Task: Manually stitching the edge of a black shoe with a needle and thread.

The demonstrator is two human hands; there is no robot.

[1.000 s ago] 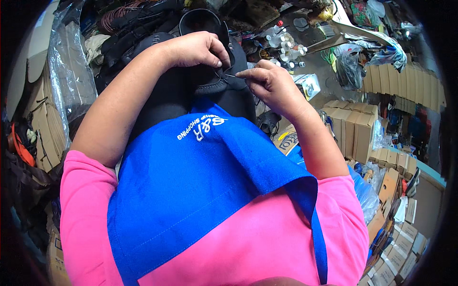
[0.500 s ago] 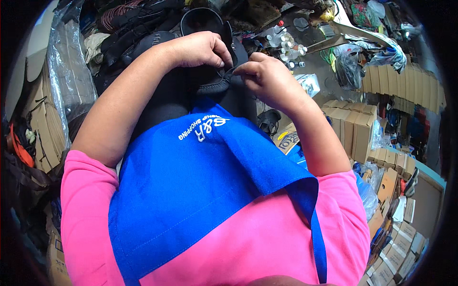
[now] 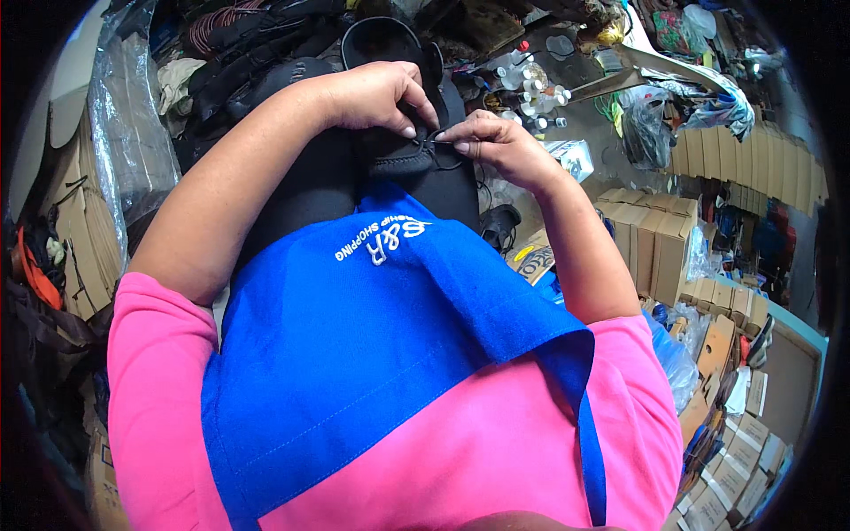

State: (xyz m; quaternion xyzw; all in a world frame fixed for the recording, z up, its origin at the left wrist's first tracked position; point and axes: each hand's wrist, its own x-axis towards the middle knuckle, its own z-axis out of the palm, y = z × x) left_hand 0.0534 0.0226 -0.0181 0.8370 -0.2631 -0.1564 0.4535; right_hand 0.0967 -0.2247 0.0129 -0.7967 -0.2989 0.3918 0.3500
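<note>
A black shoe rests on my lap, its rounded heel opening away from me and its stitched toe end towards me. Across its front lies a thin black lace, with a loop and a knot visible between my hands. My left hand reaches over the shoe from the left, thumb and fingers pinched at the lace. From the right, my right hand pinches the lace between thumb and forefinger. My left hand covers part of the shoe's middle. A blue apron covers my front, below the shoe.
Plastic bottles stand on the floor beyond my right hand. Stacked cardboard boxes and more cartons lie to the right. Plastic-wrapped cardboard stands at the left. Dark bundled material is piled at the far left.
My right hand has shifted slightly right and down, its fingers straighter. The lace loop and knot now show more clearly between my hands. My left fingers remain close to the lace.
</note>
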